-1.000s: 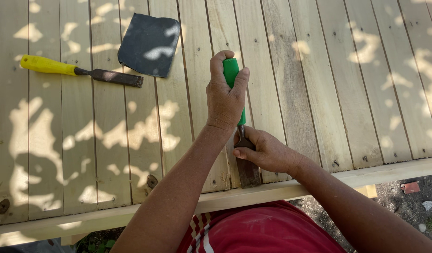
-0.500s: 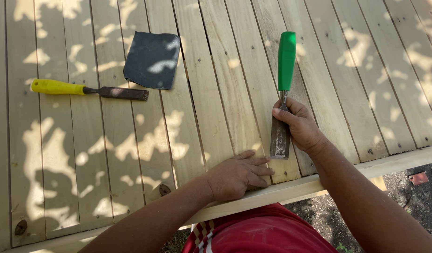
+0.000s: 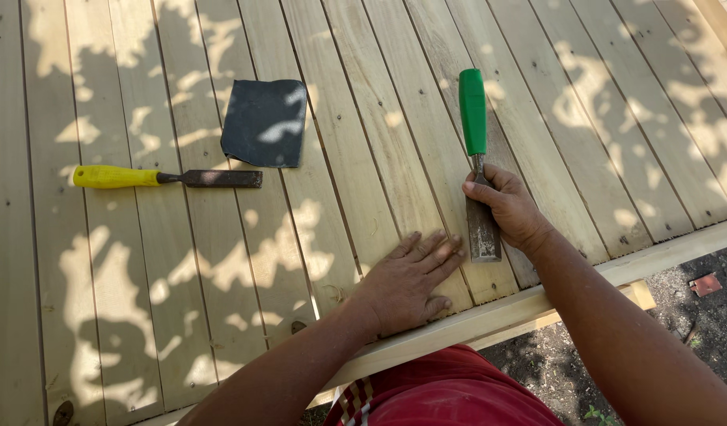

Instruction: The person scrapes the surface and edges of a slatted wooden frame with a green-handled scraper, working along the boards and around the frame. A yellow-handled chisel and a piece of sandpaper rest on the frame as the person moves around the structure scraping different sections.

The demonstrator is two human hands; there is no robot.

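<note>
A chisel with a green handle (image 3: pixel 473 112) lies along a slat of a pale wooden slatted panel (image 3: pixel 363 118), its wide blade pointing toward me. My right hand (image 3: pixel 509 207) grips the chisel at the metal shank just above the blade. My left hand (image 3: pixel 407 280) rests flat, fingers spread, on the slats just left of the blade, near the panel's front rail (image 3: pixel 490 315).
A second chisel with a yellow handle (image 3: pixel 162 177) lies crosswise at the left. A dark sheet of sandpaper (image 3: pixel 265 122) sits just above it. Bare ground with a reddish fragment (image 3: pixel 704 284) shows past the panel's lower right edge.
My left hand left the green handle and came down flat onto the slats beside the blade. My right hand stayed on the chisel's shank.
</note>
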